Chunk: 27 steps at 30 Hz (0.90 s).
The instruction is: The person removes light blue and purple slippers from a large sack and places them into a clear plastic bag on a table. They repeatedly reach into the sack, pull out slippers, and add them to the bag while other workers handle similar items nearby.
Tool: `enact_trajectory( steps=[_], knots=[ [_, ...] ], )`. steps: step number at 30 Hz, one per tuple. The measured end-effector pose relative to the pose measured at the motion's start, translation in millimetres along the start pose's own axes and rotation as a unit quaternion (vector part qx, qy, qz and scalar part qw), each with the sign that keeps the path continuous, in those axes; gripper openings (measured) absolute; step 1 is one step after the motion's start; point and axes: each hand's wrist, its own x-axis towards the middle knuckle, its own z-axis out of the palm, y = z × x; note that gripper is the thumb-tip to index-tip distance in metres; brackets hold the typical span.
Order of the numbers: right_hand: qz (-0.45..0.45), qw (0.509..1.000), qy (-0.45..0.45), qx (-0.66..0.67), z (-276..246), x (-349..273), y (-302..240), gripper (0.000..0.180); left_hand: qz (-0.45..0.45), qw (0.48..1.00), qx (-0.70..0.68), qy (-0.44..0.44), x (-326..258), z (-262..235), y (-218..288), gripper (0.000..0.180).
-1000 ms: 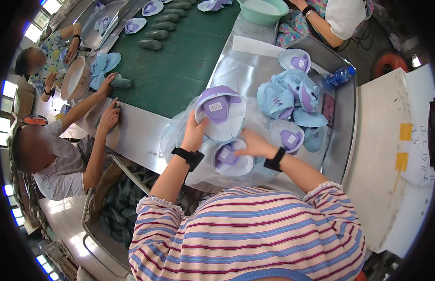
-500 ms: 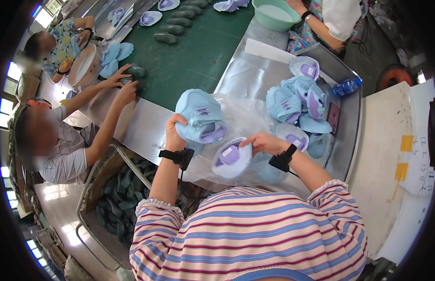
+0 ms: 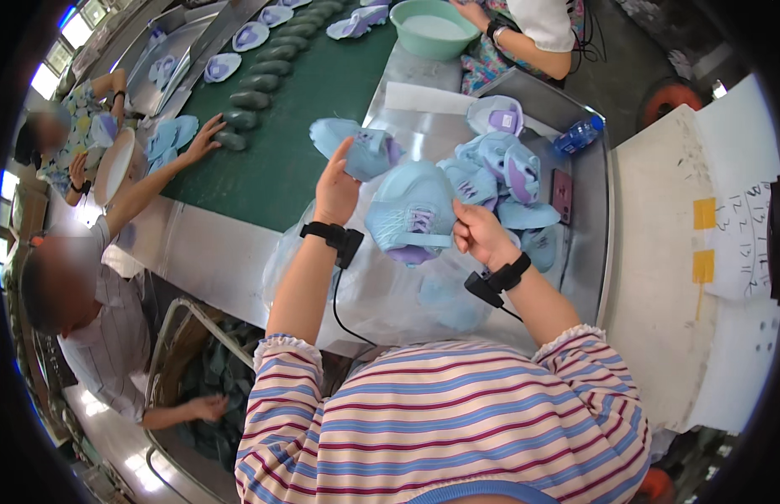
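Fingers of my left hand point upward, extended rather than curled, beside the right edge of the green tabletop. Against them is the first shoe upper, light blue, which overlaps that edge of the green tabletop as I look down; I cannot tell whether my thumb closes on it. My right hand, well to the right of the green tabletop, is nearly closed: thumb and fingertips pinch the side of the second shoe upper. This one, light blue with purple lacing and a narrow band, is raised to the right of the green tabletop.

On the near side of the green tabletop, a crumpled clear plastic bag spreads over the metal bench. To the right of the green tabletop lie a pile of uppers, a blue bottle and a dark pink slab. Dark shoe lasts run in a line along the green tabletop, away from me. From the left of the green tabletop, a co-worker's hand reaches over it, fingertips close to the lasts.
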Motion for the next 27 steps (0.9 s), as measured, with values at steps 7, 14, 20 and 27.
enact_trajectory(
  steps=[7,14,20,27],
  knots=[
    [-0.067,0.996,0.041,-0.034,-17.1,3.5,-7.0,0.03,-0.167,0.952,0.254,-0.036,-22.7,36.3,-13.6,0.051],
    [-0.082,0.978,-0.186,-0.052,36.3,-15.9,48.9,0.016,0.021,0.952,0.232,0.196,-92.0,3.4,10.8,0.014],
    [-0.097,0.638,-0.224,-0.73,10.9,3.4,110.1,0.038,0.04,0.914,0.351,0.2,-142.2,-24.2,-7.5,0.013],
    [-0.078,0.511,-0.173,-0.838,-31.2,11.6,69.0,0.036,0.02,0.824,0.557,0.099,-168.4,-33.1,-4.9,0.028]
  ],
)
